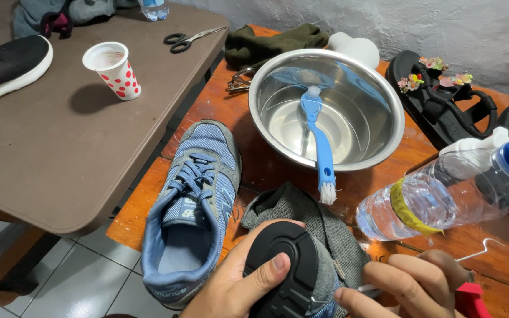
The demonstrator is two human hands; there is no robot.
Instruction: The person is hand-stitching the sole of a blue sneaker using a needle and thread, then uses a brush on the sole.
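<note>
Left hand [234,282] wraps around a grey shoe [301,259] at six o'clock, thumb pressed on its black sole. Right hand [410,282], at five o'clock, curls its fingers, pinching a thin white stick [369,288]. At three o'clock, a clear bottle [437,200] lies on the orange desk [502,247], yellow band around it, blue cap. Blue sneaker [192,206] sits at nine.
</note>
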